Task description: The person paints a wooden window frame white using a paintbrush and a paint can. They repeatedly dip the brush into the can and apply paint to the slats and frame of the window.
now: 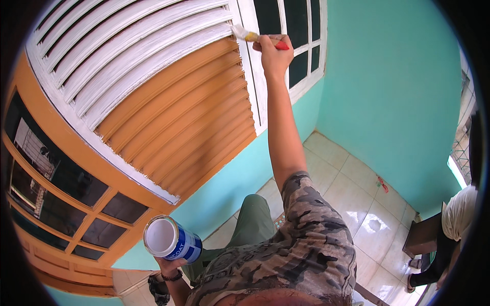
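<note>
My right hand (275, 50) is closed round the handle of a paintbrush (251, 36), its arm stretched up and forward. The brush's white-coated bristles touch or nearly touch the right end of a slat on the louvred shutter (173, 112). The shutter's upper slats and side edges are white; its lower slats are orange-brown. Low down, my left hand (171, 266) grips a blue paint can (186, 246) from below. The can is tilted, and white paint shows in its round mouth.
To the left stands an orange-brown door or window frame (117, 196) with dark glass panes. A white-framed window (309, 48) adjoins the shutter at upper right. A turquoise wall (388, 92) borders the tiled floor (352, 199). Another person (459, 214) sits at the far right.
</note>
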`<action>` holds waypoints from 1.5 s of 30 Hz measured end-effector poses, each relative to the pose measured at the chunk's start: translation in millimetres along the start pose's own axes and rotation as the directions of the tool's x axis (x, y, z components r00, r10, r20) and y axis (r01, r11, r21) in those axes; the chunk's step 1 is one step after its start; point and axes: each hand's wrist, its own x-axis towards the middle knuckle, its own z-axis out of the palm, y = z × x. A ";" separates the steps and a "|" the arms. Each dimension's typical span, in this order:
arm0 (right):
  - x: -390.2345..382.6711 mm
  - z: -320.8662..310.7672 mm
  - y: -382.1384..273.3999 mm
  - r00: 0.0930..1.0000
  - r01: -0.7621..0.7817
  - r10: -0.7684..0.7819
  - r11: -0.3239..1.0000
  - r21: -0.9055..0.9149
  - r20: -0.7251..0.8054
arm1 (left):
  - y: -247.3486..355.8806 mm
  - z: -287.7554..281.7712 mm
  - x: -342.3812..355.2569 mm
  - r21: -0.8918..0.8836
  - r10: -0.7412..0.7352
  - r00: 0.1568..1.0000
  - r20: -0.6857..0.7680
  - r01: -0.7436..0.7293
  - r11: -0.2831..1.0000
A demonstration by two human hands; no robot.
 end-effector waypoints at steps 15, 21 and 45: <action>-135.1 -29.5 -80.1 0.845 -0.468 0.373 0.863 0.192 0.383 | 17.0 42.3 53.1 0.165 0.078 0.996 -0.033 -0.071 0.984; -221.2 -46.1 -143.4 0.469 -0.620 0.388 0.784 -0.017 0.794 | 45.9 34.0 52.4 0.499 0.267 0.963 -0.038 -0.213 0.840; -362.7 72.4 -180.5 -0.256 -0.076 0.029 0.996 -0.050 0.966 | 21.7 -39.8 8.1 0.788 0.557 0.817 -0.149 -0.242 0.566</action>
